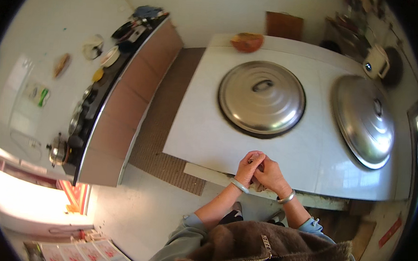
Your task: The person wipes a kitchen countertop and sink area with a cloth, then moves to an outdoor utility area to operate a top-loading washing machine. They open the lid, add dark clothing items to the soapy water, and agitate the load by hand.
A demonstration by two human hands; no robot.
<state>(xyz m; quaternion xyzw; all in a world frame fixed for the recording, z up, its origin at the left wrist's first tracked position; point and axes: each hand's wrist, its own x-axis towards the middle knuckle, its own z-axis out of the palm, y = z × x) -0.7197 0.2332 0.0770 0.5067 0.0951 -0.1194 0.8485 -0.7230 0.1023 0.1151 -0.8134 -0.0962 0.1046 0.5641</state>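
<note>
My left hand [247, 168] and my right hand [270, 174] are pressed together over the front edge of a white tiled stove top [202, 130]. Between them they grip what looks like a small crumpled cloth [257, 185], mostly hidden by the fingers; a pale part of it hangs below the palms. Just beyond the hands, a large round metal lid [260, 108] with a loop handle covers a wok set into the stove. To the right, a second metal lid [362, 122] lies over another round opening.
An orange-red cut piece, perhaps pumpkin [247, 43], rests at the stove's far edge. A light-coloured kettle [376, 61] stands at the back right. On the left, a long dark counter [105, 99] carries bowls, a pot [58, 151] and pans. A brown ribbed mat [166, 128] lies between them.
</note>
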